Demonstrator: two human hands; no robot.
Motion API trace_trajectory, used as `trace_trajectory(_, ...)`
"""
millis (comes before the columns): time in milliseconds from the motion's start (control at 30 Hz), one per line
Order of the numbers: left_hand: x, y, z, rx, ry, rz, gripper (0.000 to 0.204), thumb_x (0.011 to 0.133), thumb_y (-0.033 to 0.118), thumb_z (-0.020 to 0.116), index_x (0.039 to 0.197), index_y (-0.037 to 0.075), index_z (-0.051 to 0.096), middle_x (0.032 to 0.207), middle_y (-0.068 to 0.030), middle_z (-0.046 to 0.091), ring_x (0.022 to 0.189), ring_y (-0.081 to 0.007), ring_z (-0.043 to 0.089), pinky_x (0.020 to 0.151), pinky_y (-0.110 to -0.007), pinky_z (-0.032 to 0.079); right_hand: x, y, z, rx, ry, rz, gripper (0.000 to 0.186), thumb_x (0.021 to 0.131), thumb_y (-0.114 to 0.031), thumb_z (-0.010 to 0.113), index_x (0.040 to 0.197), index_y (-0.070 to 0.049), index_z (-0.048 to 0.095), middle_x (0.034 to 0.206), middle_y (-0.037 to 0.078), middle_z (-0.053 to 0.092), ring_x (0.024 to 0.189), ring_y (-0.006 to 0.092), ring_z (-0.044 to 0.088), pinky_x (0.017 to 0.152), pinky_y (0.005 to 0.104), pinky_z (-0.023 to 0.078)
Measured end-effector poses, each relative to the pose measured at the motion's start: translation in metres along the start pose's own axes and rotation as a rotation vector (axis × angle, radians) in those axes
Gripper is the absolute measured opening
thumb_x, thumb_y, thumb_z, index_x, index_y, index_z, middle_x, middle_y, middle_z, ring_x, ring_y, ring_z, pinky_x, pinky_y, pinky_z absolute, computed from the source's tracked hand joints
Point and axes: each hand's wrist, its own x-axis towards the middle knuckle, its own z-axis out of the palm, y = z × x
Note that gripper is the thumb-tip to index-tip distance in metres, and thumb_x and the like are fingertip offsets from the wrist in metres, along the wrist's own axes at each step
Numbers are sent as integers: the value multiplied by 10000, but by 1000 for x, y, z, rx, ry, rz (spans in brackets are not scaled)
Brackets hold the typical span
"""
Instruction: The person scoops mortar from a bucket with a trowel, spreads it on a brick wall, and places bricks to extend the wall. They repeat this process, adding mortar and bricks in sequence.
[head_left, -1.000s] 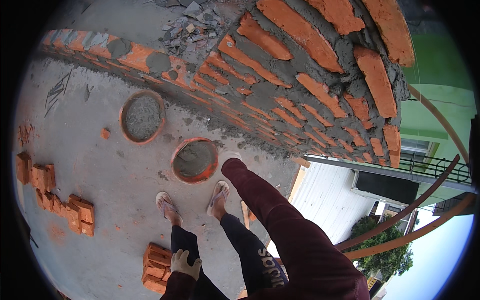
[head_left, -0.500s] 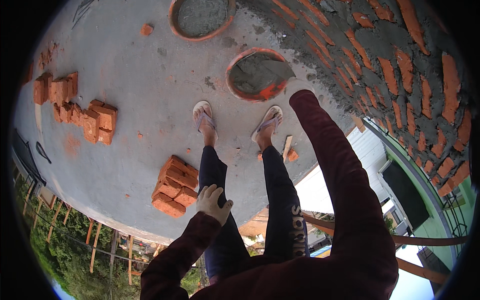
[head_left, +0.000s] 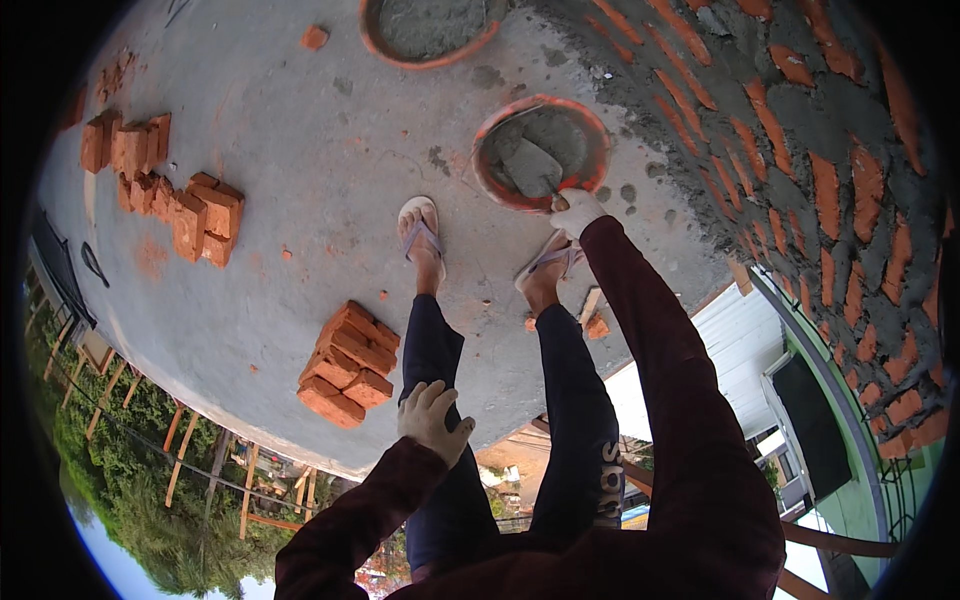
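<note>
My gloved right hand (head_left: 578,212) is closed round the handle of a trowel (head_left: 532,168), at the near right rim of an orange pan (head_left: 482,178). The trowel's grey blade lies on the wet mortar (head_left: 565,130) inside that pan. My left hand (head_left: 434,420), in a pale glove, rests on my left thigh near the knee. Its fingers are stretched out and slightly apart, and it holds nothing. Close by on the left, a stack of red bricks (head_left: 348,365) sits on the floor.
A second mortar pan (head_left: 372,45) stands at the far edge of view. Along the right runs a brick wall (head_left: 790,140) with rough mortar joints. More bricks (head_left: 208,215) lie at the far left. A short wood strip (head_left: 590,305) lies beside my right foot, near the floor's edge.
My right hand has swung left and nearer, bringing the trowel blade from the pan's right side to its middle. My left hand stays on my thigh. The view has shifted slightly.
</note>
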Motion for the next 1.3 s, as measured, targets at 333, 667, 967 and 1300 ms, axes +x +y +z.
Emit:
trace_trajectory(333, -2, 7, 12, 79, 15, -79, 570, 774, 340, 818, 1269, 97, 675, 1434, -147, 562, 1393, -370, 453, 1184, -494, 351, -134, 19, -60, 285, 3, -243, 290, 771, -138, 719, 1027, -26, 642, 744, 46, 579, 694, 210, 597, 666, 366, 512)
trace_trajectory(667, -24, 41, 4, -83, 231, 17, 525, 820, 353, 781, 1222, 26, 696, 1300, -210, 648, 1239, -382, 598, 1105, -432, 458, -560, -153, -264, -252, -198, -379, 277, 865, -124, 654, 1123, -22, 649, 650, -8, 488, 552, 126, 547, 513, 289, 442)
trace_trajectory(967, -62, 71, -52, -217, 248, -166, 585, 855, 396, 770, 1294, 23, 671, 1325, -206, 649, 1261, -380, 600, 1101, -418, 460, -623, -203, -432, 436, -128, -270, 361, 875, -113, 587, 1152, 118, 570, 655, 73, 573, 440, 108, 563, 374, 234, 442)
trace_trajectory(1300, -49, 25, -51, -510, 208, -226, 582, 930, 356, 752, 1346, -29, 620, 1290, -162, 697, 1185, -252, 664, 1033, -367, 503, -614, -160, -291, -466, 1012, -409, 337, 855, -237, 751, 1085, -58, 582, 989, 162, 624, 861, 376, 682, 728, 450, 559)
